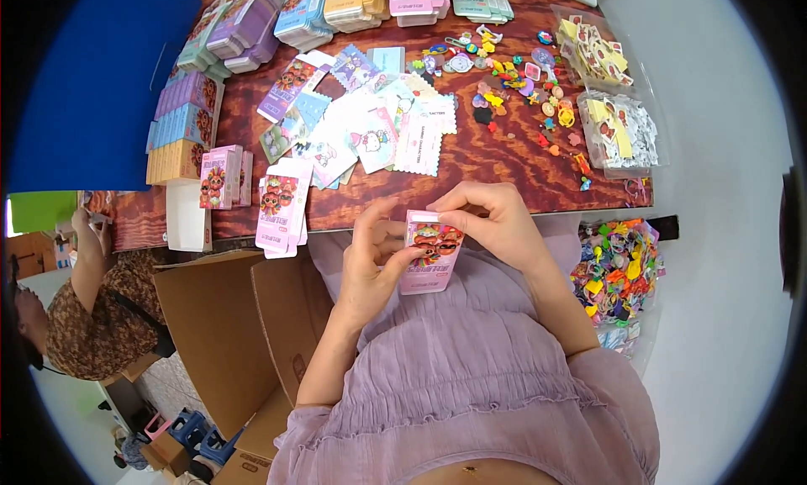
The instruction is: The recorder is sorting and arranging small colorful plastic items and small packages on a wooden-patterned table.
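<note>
In front of my lap, a small pink card box [427,279] with red cartoon figures stands upright. My left hand [367,271] is closed around its left side, the thumb across the printed front. The thumb and fingers of my right hand [503,222] pinch the box's top edge near a white flap; whether the top is fully closed I cannot tell. Left of my left hand, a flattened pink box [282,208] lies at the table edge. Just beyond my hands, a loose pile of cards and scallop-edged sheets [374,136] covers the table middle.
Small colourful charms [538,81] lie scattered at right, beside clear trays [647,140] of paper pieces. Stacked flat boxes [349,10] line the back. Filled boxes [181,119] stand in rows at left. A large carton [210,317] opens below; another person [84,325] works at far left.
</note>
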Tool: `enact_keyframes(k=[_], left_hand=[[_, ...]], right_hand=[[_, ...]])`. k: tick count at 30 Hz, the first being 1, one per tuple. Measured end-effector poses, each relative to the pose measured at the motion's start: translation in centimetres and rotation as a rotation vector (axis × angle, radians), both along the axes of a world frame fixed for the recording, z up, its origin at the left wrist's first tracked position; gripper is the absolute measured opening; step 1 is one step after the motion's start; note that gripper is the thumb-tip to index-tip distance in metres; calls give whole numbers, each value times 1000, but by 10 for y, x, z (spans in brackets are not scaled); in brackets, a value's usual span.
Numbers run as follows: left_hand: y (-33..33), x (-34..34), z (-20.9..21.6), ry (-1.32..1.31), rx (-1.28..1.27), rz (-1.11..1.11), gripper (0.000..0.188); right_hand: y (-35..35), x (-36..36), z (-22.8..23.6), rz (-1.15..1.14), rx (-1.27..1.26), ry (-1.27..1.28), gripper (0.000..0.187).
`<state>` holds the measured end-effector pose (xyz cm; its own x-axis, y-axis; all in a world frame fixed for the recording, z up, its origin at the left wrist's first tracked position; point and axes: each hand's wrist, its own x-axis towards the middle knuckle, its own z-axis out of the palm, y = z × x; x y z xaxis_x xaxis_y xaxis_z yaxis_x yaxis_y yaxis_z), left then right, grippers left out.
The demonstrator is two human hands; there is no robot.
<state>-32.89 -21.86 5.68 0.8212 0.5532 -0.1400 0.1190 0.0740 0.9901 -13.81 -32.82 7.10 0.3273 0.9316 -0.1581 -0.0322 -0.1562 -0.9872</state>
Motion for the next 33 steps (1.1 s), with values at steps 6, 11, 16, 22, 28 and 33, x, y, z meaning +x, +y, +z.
enact_keyframes(k=[6, 11, 16, 22, 28, 33], left_hand=[[6, 0, 2, -19, 124, -41, 60], [8, -2, 8, 72, 210, -139, 51], [7, -5, 29, 103, 401, 11, 53], [31, -22, 23, -131, -130, 167, 66], [13, -2, -10, -90, 279, 242, 87], [26, -7, -4, -40, 289, 284, 81]], right_hand=[[-6, -4, -5, 89, 215, -419, 16], [-7, -10, -13, 60, 140, -179, 14], [3, -8, -35, -259, 37, 211, 12], [21, -12, -42, -231, 51, 1054, 18], [38, -46, -37, -90, -94, 1010, 24], [61, -26, -28, 242, -139, 228, 31]])
